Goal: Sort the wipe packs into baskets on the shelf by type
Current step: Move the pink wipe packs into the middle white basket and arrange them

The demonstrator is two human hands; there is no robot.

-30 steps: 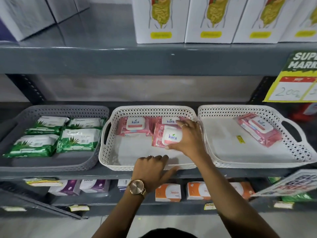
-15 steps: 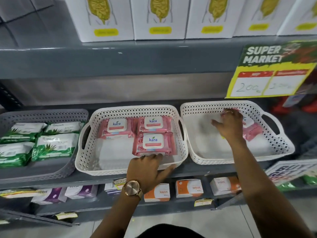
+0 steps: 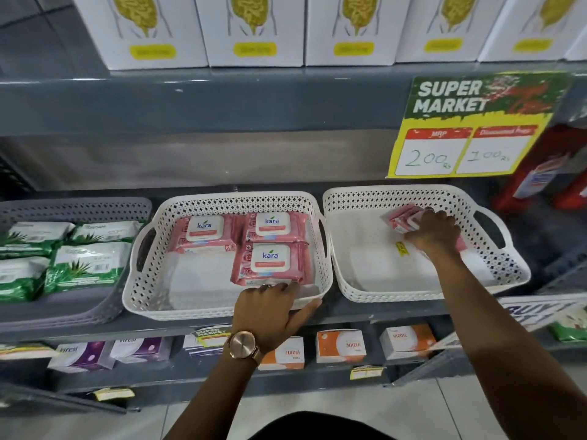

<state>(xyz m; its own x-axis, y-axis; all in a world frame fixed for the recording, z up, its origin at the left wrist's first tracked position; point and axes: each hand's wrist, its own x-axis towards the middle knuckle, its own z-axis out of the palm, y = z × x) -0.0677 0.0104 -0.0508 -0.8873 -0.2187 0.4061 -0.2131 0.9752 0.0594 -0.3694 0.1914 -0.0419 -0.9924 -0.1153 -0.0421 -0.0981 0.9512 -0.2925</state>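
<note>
Three pink Kara wipe packs (image 3: 273, 261) lie in the middle white basket (image 3: 222, 308). My left hand (image 3: 270, 308), with a watch on the wrist, grips that basket's front rim. In the right white basket (image 3: 359, 290) my right hand (image 3: 435, 231) is closed over one more pink wipe pack (image 3: 401, 217), which tilts up at its left end. Green and white wipe packs (image 3: 85, 265) fill the grey basket (image 3: 95, 309) on the left.
A yellow and green price sign (image 3: 470, 128) hangs from the upper shelf above the right basket. White boxes (image 3: 254, 27) line the top shelf. Small orange (image 3: 341, 344) and purple boxes (image 3: 79, 354) sit on the lower shelf. Red packages (image 3: 546, 173) stand at far right.
My right hand left the middle basket, reached into the right basket and closed on the pink pack there. The view shifted right. My left hand stayed on the middle basket's rim.
</note>
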